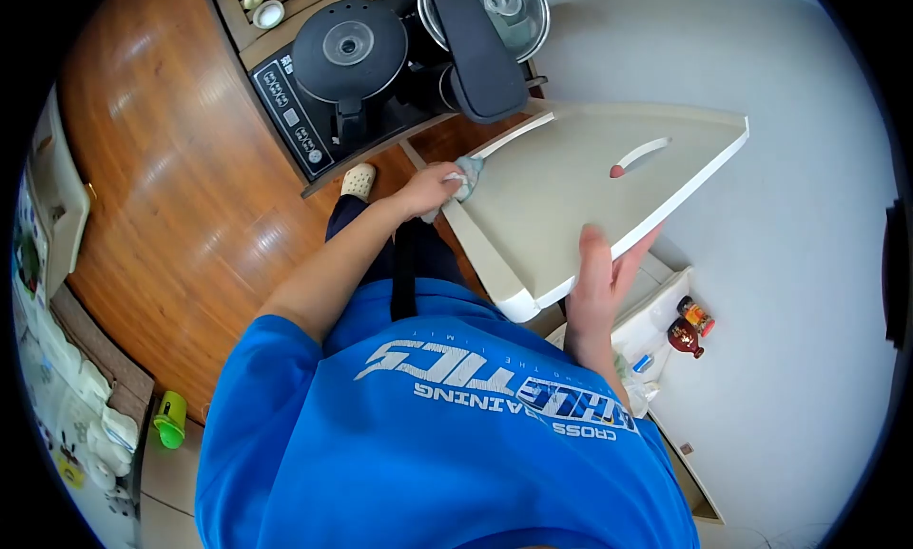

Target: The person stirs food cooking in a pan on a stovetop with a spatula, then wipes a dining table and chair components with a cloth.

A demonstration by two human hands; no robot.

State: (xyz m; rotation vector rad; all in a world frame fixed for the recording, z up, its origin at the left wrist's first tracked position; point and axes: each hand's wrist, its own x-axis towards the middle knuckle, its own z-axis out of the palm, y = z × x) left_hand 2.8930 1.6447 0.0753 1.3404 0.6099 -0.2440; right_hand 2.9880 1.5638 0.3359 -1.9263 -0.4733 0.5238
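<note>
My left hand (426,192) is closed on a crumpled pale blue-grey cloth (469,176), pressed at the left edge of a white panel. The white panel (561,188) has raised rims and a curved slot, and it is held tilted in front of my body. My right hand (601,278) grips its lower right rim, thumb on the inner face and fingers behind, partly hidden. A small reddish spot shows at the slot's lower end; I cannot make out what it is.
A wooden tea table (245,38) holds a black kettle (350,50) on a cooker and a glass-lidded pot (514,12). Bottles (685,336) stand in an open white compartment at right. A lime-green container (171,418) is on the lower left. Wooden floor (162,169) lies left.
</note>
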